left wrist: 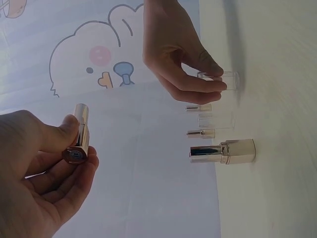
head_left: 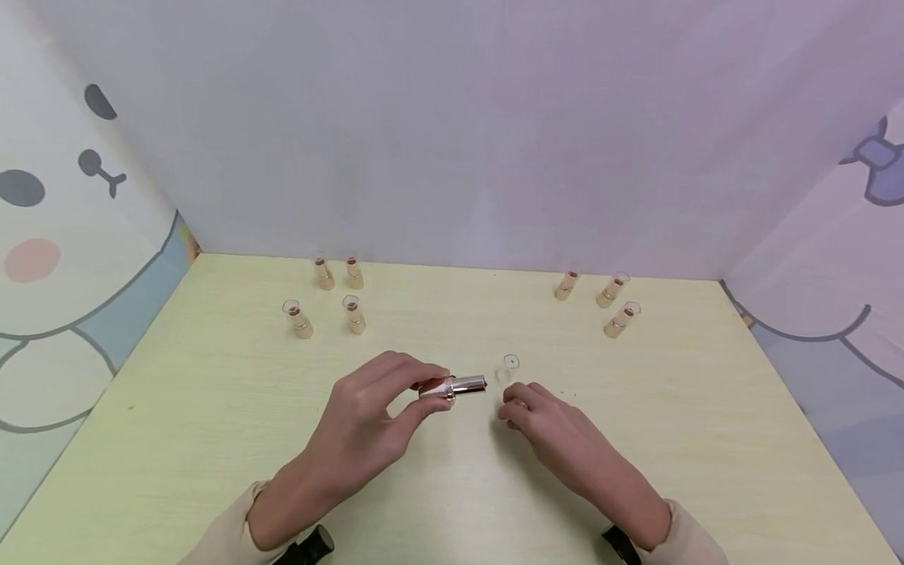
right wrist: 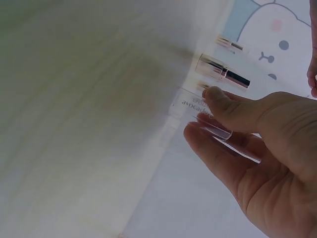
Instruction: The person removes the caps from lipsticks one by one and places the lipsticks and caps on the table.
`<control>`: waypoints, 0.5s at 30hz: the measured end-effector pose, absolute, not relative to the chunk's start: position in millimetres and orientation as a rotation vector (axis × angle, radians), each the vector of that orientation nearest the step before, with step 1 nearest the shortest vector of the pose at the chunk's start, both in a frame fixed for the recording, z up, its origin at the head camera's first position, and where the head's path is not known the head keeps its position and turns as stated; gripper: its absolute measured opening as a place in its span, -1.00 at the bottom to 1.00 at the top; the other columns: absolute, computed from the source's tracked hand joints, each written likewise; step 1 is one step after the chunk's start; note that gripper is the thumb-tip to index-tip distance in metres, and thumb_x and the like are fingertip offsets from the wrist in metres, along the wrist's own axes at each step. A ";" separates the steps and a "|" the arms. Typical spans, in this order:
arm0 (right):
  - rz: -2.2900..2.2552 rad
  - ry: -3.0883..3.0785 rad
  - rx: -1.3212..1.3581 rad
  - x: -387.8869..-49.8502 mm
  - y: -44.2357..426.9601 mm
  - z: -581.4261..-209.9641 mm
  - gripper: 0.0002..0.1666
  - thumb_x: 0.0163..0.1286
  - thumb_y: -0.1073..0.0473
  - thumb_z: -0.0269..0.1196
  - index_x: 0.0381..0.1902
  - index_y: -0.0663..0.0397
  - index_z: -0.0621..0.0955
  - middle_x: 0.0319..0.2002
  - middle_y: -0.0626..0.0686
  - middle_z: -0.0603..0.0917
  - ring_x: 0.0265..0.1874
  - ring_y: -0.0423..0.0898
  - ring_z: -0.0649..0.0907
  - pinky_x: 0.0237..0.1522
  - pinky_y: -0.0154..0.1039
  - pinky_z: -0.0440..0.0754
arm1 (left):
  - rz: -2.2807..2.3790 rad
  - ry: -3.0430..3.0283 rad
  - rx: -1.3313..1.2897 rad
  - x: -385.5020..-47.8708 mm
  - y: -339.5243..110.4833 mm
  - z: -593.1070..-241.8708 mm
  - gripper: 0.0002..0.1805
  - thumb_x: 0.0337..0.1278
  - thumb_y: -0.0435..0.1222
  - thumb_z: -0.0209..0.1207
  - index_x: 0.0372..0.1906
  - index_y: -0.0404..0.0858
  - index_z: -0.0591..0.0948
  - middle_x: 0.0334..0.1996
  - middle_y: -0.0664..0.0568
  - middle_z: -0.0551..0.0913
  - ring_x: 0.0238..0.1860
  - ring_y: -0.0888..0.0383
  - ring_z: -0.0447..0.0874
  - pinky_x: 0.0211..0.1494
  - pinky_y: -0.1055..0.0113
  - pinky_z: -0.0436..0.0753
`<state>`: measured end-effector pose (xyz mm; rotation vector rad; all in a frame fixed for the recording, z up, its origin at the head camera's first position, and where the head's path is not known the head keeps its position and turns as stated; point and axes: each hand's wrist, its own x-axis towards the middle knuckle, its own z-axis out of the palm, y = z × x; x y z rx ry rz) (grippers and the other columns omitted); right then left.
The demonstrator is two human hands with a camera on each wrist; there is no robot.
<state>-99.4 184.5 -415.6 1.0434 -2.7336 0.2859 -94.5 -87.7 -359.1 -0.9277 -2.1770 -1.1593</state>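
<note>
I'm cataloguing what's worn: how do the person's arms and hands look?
The left hand and right hand are gloveless. The left sleeve and right sleeve are light beige. A black device with a rounded end shows by the left one, a black piece by the right.

Bright head view, dimmer wrist views, soft shadows on tabletop (head_left: 452,322)

A person's bare forearms (head_left: 286,501) angle inward from the bottom of the head view. The left hand (head_left: 370,416), raised higher, pinches between thumb and fingers; the right hand (head_left: 549,425), lower, pinches too, fingers bent.
</note>
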 end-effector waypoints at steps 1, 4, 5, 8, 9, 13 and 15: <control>0.288 -2.733 1.039 -99.5 184.4 -415.3 -0.78 0.23 0.29 0.53 -0.21 -0.06 0.75 -0.08 -0.07 0.71 -0.13 -0.16 0.67 -0.34 -0.37 0.74 | -1.156 -2.178 -0.925 -94.6 -87.6 -358.9 -0.71 -0.03 -0.37 0.57 -0.15 -0.19 0.77 -0.28 0.17 0.76 -0.26 0.28 0.72 -0.14 0.56 0.69; 0.306 -2.720 1.024 -99.3 183.2 -412.7 -0.76 0.19 0.26 0.57 -0.21 -0.08 0.76 -0.06 -0.04 0.72 -0.11 -0.14 0.69 -0.32 -0.33 0.78 | -1.147 -2.181 -0.914 -95.1 -87.4 -358.5 -0.69 -0.04 -0.37 0.58 -0.14 -0.18 0.76 -0.29 0.15 0.76 -0.26 0.28 0.72 -0.13 0.56 0.69; 0.315 -2.712 1.021 -99.4 182.9 -411.8 -0.75 0.18 0.25 0.58 -0.21 -0.08 0.76 -0.05 -0.03 0.73 -0.10 -0.13 0.70 -0.32 -0.32 0.78 | -1.148 -2.183 -0.910 -95.1 -87.3 -358.4 -0.68 -0.05 -0.37 0.58 -0.14 -0.18 0.76 -0.29 0.15 0.76 -0.26 0.27 0.71 -0.13 0.56 0.69; 0.356 -2.689 1.021 -98.7 182.8 -407.5 -0.71 0.15 0.26 0.60 -0.19 -0.07 0.75 -0.05 -0.02 0.73 -0.09 -0.13 0.71 -0.30 -0.30 0.79 | -1.153 -2.188 -0.900 -95.2 -87.3 -358.6 -0.67 -0.06 -0.38 0.58 -0.14 -0.17 0.76 -0.30 0.15 0.76 -0.26 0.28 0.70 -0.11 0.59 0.67; 0.377 -2.683 1.022 -98.4 183.4 -405.9 -0.70 0.14 0.27 0.60 -0.19 -0.07 0.75 -0.05 -0.03 0.74 -0.09 -0.13 0.71 -0.29 -0.29 0.80 | -1.152 -2.193 -0.896 -95.2 -87.4 -358.9 -0.67 -0.07 -0.38 0.58 -0.14 -0.16 0.76 -0.30 0.16 0.76 -0.27 0.28 0.70 -0.12 0.59 0.67; 0.443 -2.659 1.019 -96.9 187.4 -398.7 -0.69 0.14 0.27 0.60 -0.18 -0.09 0.76 -0.05 -0.06 0.73 -0.06 -0.16 0.72 -0.19 -0.30 0.80 | -1.157 -2.229 -0.874 -95.0 -87.6 -360.2 -0.67 -0.06 -0.36 0.58 -0.14 -0.14 0.76 -0.29 0.20 0.75 -0.26 0.30 0.68 -0.11 0.62 0.65; 0.461 -2.645 1.017 -96.6 190.0 -395.0 -0.69 0.14 0.26 0.61 -0.18 -0.09 0.75 -0.05 -0.06 0.73 -0.05 -0.17 0.72 -0.14 -0.31 0.80 | -1.148 -2.246 -0.861 -95.2 -88.0 -361.3 -0.67 -0.06 -0.35 0.59 -0.14 -0.14 0.75 -0.29 0.22 0.75 -0.26 0.32 0.68 -0.12 0.62 0.65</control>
